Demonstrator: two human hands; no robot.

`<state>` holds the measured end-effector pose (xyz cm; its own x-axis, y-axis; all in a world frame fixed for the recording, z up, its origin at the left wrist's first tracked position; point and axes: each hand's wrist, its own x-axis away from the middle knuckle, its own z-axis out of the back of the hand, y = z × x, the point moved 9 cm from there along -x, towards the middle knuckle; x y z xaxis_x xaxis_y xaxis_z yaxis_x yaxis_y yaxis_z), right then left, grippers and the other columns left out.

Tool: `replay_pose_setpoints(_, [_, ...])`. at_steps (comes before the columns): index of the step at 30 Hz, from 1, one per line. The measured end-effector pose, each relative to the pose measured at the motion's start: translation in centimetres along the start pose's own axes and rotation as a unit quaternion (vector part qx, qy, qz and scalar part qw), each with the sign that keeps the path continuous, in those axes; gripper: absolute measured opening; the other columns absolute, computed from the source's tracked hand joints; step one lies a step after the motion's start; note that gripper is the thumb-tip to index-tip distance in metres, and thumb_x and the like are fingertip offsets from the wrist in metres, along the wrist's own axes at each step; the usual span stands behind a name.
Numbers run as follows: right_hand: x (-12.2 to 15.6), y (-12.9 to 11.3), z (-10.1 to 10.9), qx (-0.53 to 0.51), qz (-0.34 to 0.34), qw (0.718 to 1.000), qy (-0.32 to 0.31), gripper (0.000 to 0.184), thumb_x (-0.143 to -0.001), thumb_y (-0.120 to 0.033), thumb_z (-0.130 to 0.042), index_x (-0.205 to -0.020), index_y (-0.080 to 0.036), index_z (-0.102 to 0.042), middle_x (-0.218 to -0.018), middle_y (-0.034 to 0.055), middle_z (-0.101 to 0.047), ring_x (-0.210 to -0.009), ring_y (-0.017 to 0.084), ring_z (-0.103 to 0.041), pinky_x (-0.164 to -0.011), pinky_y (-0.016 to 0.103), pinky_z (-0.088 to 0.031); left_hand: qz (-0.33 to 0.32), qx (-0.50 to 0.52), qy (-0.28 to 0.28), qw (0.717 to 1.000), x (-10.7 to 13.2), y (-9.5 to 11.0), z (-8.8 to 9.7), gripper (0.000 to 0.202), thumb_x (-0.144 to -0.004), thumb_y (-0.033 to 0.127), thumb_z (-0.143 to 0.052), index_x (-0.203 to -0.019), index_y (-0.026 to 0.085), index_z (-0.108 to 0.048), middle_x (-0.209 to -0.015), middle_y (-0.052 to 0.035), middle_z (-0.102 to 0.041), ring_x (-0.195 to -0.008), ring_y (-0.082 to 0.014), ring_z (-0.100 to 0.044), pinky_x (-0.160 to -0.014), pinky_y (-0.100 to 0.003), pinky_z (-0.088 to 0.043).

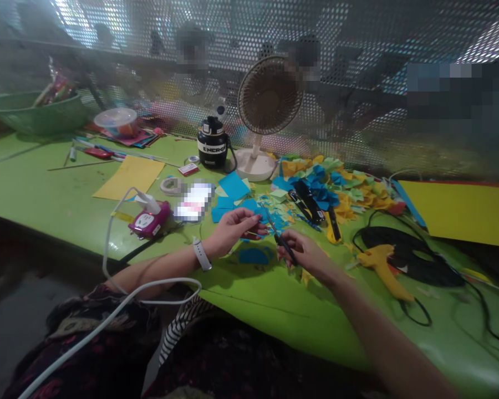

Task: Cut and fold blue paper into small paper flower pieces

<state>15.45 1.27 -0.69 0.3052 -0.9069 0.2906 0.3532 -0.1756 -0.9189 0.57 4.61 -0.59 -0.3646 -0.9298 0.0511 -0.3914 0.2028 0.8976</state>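
My left hand (233,228) hovers over the green table (58,199) with its fingers pinched on a small piece of paper, red and blue, too small to name surely. My right hand (305,256) is closed around a pair of dark-handled scissors (279,237), whose blades point up toward the left hand. A blue paper cutout (253,256) lies on the table just below both hands. A white watch sits on my left wrist.
A yellow glue gun (382,269) with black cable lies to the right. Paper scraps and flowers (332,185) are heaped behind, with a small fan (266,111), a black jar (212,144), tape, yellow sheets (466,210), a pink power strip (149,220) and a green basin (29,111).
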Motion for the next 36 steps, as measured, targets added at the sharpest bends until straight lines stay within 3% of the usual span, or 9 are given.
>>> replay_pose_setpoints(15, [-0.13,0.46,-0.03,-0.018,0.003,1.0,-0.01,0.053,-0.062,-0.058,-0.082,-0.082,-0.022,-0.05,-0.069,-0.0036,-0.057,-0.058,0.011,-0.05,-0.052,0.025,-0.043,0.001,0.008,0.0,1.0,0.12,-0.12,-0.12,0.042,-0.072,0.044,-0.083,-0.083,0.014,-0.057,-0.08,-0.0081,-0.075,-0.075,-0.0198,-0.075,-0.069,-0.031,-0.059])
replay_pose_setpoints(27, [-0.06,0.29,0.44,0.013,0.019,0.999,0.034,0.056,-0.057,-0.062,-0.082,-0.074,-0.022,-0.048,-0.06,-0.0071,-0.046,-0.056,0.01,-0.044,-0.052,0.025,-0.033,0.008,0.017,0.002,1.0,0.12,-0.42,-0.07,0.044,-0.071,0.045,-0.084,-0.083,0.013,-0.057,-0.081,-0.0087,-0.076,-0.077,-0.0207,-0.076,-0.071,-0.031,-0.059])
replay_pose_setpoints(36, [-0.18,0.46,0.64,0.017,0.034,0.998,0.048,0.052,-0.06,-0.061,-0.081,-0.073,-0.022,-0.049,-0.057,-0.0068,-0.048,-0.053,0.011,-0.046,-0.051,0.026,-0.035,0.009,0.023,0.003,1.0,0.03,-0.39,-0.05,0.039,-0.074,0.041,-0.083,-0.083,0.014,-0.056,-0.082,-0.009,-0.076,-0.077,-0.0211,-0.076,-0.071,-0.032,-0.059])
